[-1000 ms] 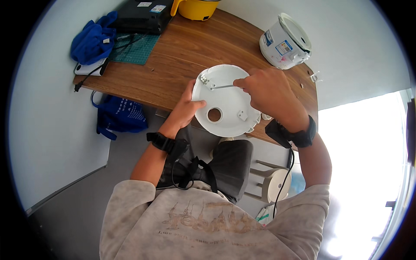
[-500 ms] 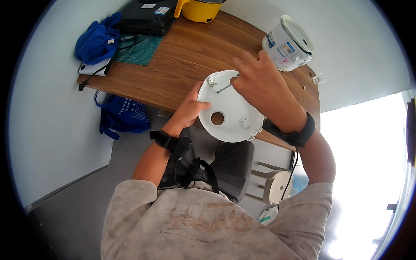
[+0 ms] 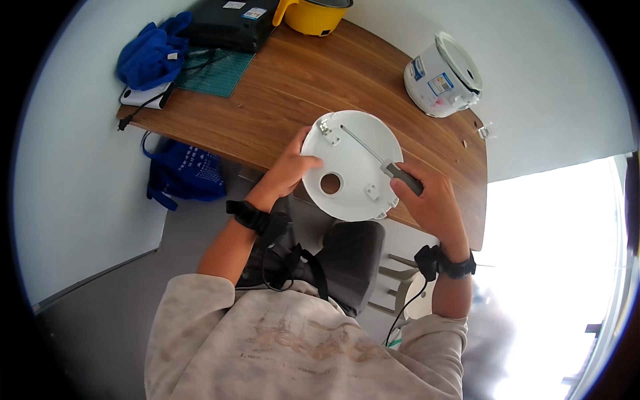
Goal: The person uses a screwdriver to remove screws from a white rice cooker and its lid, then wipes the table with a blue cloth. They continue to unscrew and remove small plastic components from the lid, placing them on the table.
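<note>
My left hand (image 3: 293, 164) grips the left rim of a round white plastic lid (image 3: 355, 152), thumb lying on its inner face. The lid is tilted toward me, with a round hole in its lower part and small white brackets (image 3: 329, 133) near its upper left edge. In my right hand (image 3: 433, 201) is a screwdriver (image 3: 400, 177) with a grey handle and a metal shaft. Its shaft crosses over the lid's face, and the tip points up and left toward the brackets. Whether the tip touches the lid I cannot tell.
On the wooden table (image 3: 293, 80) a white rice cooker body (image 3: 440, 80) stands at the far right. A yellow pot (image 3: 319, 19), a black case (image 3: 230, 27), a green cutting mat (image 3: 220, 75) and a blue cloth (image 3: 152, 55) lie farther back. A blue bag (image 3: 187, 172) sits below the left edge.
My right hand has moved down and toward me, away from the lid's upper edge, so the screwdriver's handle and shaft now show. My left hand keeps its hold on the lid.
</note>
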Demonstrator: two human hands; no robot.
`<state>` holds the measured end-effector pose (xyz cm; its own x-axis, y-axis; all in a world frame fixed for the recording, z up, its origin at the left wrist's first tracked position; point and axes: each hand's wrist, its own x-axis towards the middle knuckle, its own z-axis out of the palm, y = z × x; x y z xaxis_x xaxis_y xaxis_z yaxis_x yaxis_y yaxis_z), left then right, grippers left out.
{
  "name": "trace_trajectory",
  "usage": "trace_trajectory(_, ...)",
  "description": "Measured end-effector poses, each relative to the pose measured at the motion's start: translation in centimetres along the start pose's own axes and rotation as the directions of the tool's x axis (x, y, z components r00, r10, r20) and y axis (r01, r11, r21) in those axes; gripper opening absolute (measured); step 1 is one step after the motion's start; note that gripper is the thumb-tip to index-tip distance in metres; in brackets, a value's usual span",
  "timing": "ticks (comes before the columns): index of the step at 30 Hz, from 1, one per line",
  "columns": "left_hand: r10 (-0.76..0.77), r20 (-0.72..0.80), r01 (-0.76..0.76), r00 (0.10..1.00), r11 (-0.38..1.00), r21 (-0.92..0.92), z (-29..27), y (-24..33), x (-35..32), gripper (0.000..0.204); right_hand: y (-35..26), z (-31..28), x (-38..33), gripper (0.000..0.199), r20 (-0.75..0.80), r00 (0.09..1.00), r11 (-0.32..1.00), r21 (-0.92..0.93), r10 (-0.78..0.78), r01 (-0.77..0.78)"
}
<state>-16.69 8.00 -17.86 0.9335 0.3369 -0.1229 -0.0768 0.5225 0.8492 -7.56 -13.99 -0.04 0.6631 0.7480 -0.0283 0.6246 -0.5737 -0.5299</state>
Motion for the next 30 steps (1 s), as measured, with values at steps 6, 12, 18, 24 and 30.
trace_trajectory(6, -0.010, -0.009, 0.010, 1.000, 1.000, 0.020, 0.3, 0.1, -0.1, 0.069, 1.2, 2.1, -0.9, 0.038, -0.052, 0.998, 0.999, 0.020, -0.029, 0.030)
trace_trajectory(12, -0.033, -0.021, 0.033, 0.999, 0.999, -0.002, 0.7, 0.7, -0.4, 0.069, 1.4, 2.4, -0.8, 0.037, -0.058, 0.997, 0.996, 0.064, -0.058, 0.061)
trace_trajectory(18, -0.028, -0.010, 0.028, 1.000, 0.999, 0.020, 0.3, 0.3, -0.2, 0.070, 1.0, 2.4, -0.4, 0.038, 0.000, 1.000, 0.997, 0.076, -0.028, 0.028)
trace_trajectory(24, -0.037, -0.008, 0.038, 0.999, 0.999, 0.026, 0.5, 0.7, -0.3, 0.071, 1.1, 2.1, -0.5, 0.037, -0.037, 0.999, 0.998, 0.044, -0.031, 0.033)
trace_trajectory(30, -0.038, -0.015, 0.039, 0.999, 0.999, 0.035, 0.5, 0.7, -0.3, 0.071, 1.0, 1.9, -0.3, 0.036, 0.002, 0.999, 0.998, 0.030, -0.053, 0.053)
